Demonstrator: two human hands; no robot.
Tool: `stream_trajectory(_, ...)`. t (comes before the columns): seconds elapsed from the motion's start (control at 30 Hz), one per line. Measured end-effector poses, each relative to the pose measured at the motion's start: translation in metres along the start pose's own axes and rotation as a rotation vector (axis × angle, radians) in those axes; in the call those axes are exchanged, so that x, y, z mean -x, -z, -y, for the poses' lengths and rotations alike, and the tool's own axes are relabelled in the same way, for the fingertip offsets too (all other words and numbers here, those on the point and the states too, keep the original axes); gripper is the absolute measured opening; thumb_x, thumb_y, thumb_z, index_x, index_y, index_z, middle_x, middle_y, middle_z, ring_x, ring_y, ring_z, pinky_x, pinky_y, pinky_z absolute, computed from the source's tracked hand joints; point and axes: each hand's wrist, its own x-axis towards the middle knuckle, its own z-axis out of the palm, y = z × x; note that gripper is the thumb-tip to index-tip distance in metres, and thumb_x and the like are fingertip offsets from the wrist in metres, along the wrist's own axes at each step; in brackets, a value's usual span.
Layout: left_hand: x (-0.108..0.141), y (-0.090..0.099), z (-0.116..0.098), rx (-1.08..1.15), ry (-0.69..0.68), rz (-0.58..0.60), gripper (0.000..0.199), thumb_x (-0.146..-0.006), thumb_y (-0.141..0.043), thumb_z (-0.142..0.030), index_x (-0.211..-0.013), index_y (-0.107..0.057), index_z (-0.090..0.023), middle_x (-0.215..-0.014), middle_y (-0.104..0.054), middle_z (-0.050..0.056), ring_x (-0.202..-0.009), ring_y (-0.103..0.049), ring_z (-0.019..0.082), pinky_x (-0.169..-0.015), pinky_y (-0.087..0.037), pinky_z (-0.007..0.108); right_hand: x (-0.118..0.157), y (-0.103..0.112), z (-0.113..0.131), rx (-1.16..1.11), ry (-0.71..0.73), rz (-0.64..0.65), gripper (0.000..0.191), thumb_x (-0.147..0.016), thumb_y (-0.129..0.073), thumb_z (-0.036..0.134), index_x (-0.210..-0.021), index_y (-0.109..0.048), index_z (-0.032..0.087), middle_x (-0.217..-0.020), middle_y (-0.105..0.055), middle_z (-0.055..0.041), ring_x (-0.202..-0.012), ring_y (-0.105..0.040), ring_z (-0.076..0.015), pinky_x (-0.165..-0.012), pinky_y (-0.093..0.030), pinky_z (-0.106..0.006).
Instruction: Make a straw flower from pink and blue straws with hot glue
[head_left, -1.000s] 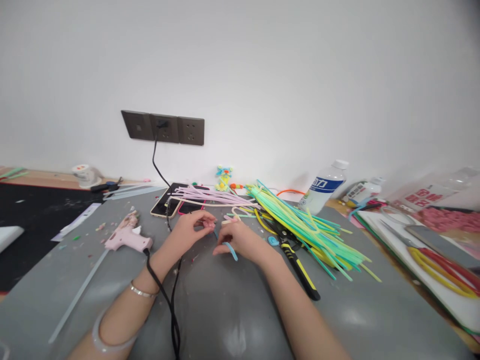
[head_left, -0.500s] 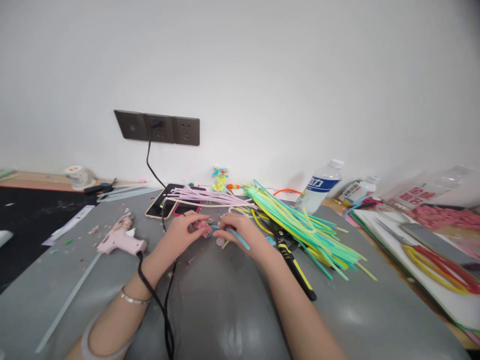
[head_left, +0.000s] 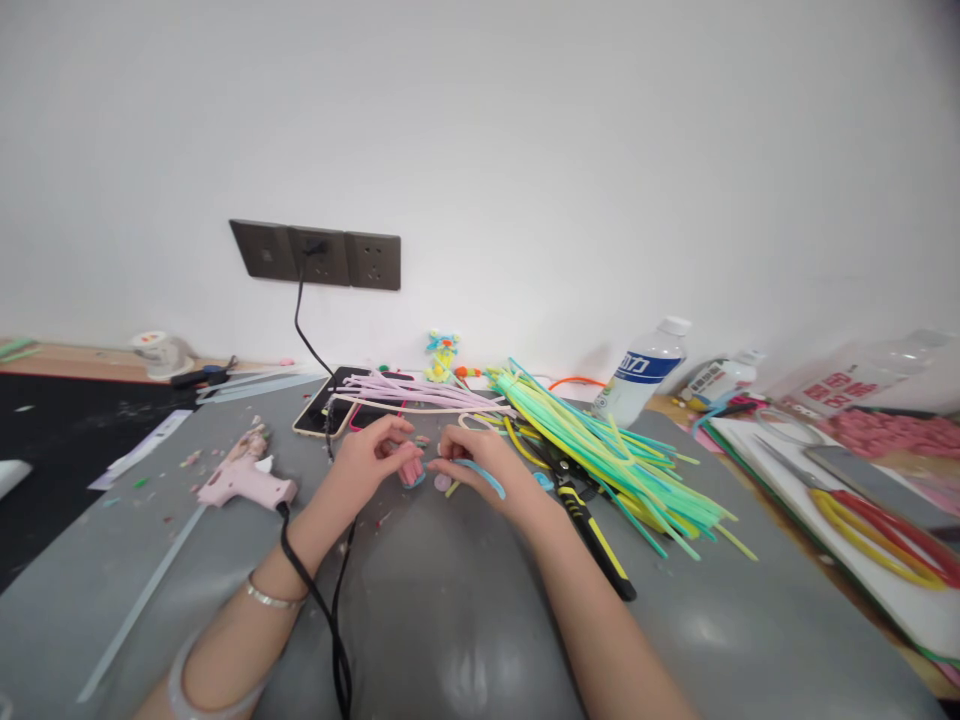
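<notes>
My left hand (head_left: pixel 375 455) is closed round a small pink piece (head_left: pixel 409 468) with a bit of blue at its lower edge; my fingers hide part of it. Just to the right, my right hand (head_left: pixel 480 462) pinches a light blue pipe cleaner (head_left: pixel 486 478), whose free end curves over the hand toward the wrist. A gap shows between the two hands. On the mat below the right fingertips lies a small round pale pink bit (head_left: pixel 442 482). Behind the hands lies a bundle of lilac pipe cleaners (head_left: pixel 412 392).
A pink glue gun (head_left: pixel 247 482) lies left, its black cord (head_left: pixel 300 570) running under my left forearm. Right of my hands are green and yellow pipe cleaners (head_left: pixel 600 440), pliers (head_left: pixel 596 540) and a bottle (head_left: pixel 641 370). Scissors (head_left: pixel 877 530) lie far right; two phones (head_left: pixel 322 408) lie behind.
My hands have moved slightly apart. The blue pipe cleaner, which reached to the pink piece, now ends at my right fingertips, and the pink piece has tilted more upright.
</notes>
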Motion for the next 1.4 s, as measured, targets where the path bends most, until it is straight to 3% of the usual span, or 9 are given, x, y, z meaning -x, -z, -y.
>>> stream_trajectory(0.17, 0.001, -0.001, -0.005, -0.028, 0.009, 0.072, 0.02, -0.085, -0.062, -0.035, -0.09, -0.071, -0.018, -0.065, -0.073, 0.0, -0.057, -0.067, 0.016, -0.055, -0.052, 0.024, -0.002, 0.0, 0.0, -0.106, 0.004, -0.178, 0.015, -0.085, -0.066, 0.026, -0.075, -0.058, 0.02, -0.068, -0.061, 0.0025, -0.063, -0.053, -0.0132, -0.061, -0.037, -0.023)
stream_trajectory(0.27, 0.001, 0.0, -0.003, -0.096, -0.035, 0.065, 0.019, -0.083, -0.064, -0.031, -0.092, -0.074, -0.018, -0.075, -0.075, 0.003, -0.062, -0.066, 0.015, -0.055, -0.05, 0.023, -0.004, 0.0, -0.001, -0.123, -0.032, -0.247, 0.01, -0.084, -0.066, 0.025, -0.078, -0.06, 0.02, -0.068, -0.061, 0.0023, -0.062, -0.054, -0.0138, -0.061, -0.04, -0.024)
stream_trajectory(0.5, -0.001, 0.0, 0.001, -0.117, -0.085, 0.083, 0.022, -0.081, -0.062, -0.026, -0.095, -0.075, -0.017, -0.087, -0.071, 0.007, -0.073, -0.067, 0.017, -0.055, -0.05, 0.022, -0.005, -0.001, 0.0, -0.025, 0.064, -0.209, 0.007, -0.087, -0.061, 0.021, -0.08, -0.062, 0.02, -0.077, -0.064, -0.0013, -0.067, -0.056, -0.015, -0.066, -0.043, -0.026)
stream_trajectory(0.67, -0.001, -0.002, 0.001, -0.163, -0.105, 0.128, 0.031, -0.074, -0.061, -0.014, -0.102, -0.075, -0.016, -0.095, -0.068, 0.009, -0.081, -0.066, 0.018, -0.056, -0.051, 0.021, -0.003, 0.0, 0.005, -0.064, 0.057, -0.18, 0.007, -0.087, -0.06, 0.016, -0.081, -0.062, 0.02, -0.078, -0.065, -0.0003, -0.071, -0.058, -0.0142, -0.068, -0.043, -0.025)
stream_trajectory(0.87, 0.0, -0.001, 0.004, -0.161, -0.151, 0.197, 0.048, -0.073, -0.052, -0.003, -0.116, -0.07, -0.016, -0.106, -0.068, 0.01, -0.085, -0.067, 0.016, -0.066, -0.055, 0.024, -0.003, -0.001, 0.002, -0.086, 0.06, -0.181, 0.008, -0.086, -0.06, 0.014, -0.082, -0.061, 0.02, -0.081, -0.064, 0.0001, -0.07, -0.056, -0.0134, -0.066, -0.042, -0.024)
stream_trajectory(1.2, -0.002, 0.001, 0.011, -0.268, -0.254, 0.177, 0.042, -0.081, -0.059, -0.007, -0.12, -0.069, -0.02, -0.105, -0.073, 0.008, -0.098, -0.068, 0.02, -0.089, -0.053, 0.034, -0.002, -0.001, 0.001, -0.089, 0.066, -0.186, 0.008, -0.088, -0.059, 0.015, -0.081, -0.06, 0.02, -0.081, -0.065, -0.0008, -0.071, -0.056, -0.0145, -0.067, -0.042, -0.025)
stream_trajectory(1.4, -0.001, -0.002, 0.009, -0.252, -0.173, 0.137, 0.034, -0.081, -0.059, -0.012, -0.112, -0.069, -0.018, -0.096, -0.073, 0.007, -0.087, -0.069, 0.019, -0.076, -0.054, 0.03, -0.002, -0.001, -0.003, -0.019, 0.075, -0.21, 0.01, -0.092, -0.053, 0.017, -0.087, -0.061, 0.02, -0.077, -0.062, -0.0006, -0.067, -0.054, -0.0147, -0.065, -0.039, -0.025)
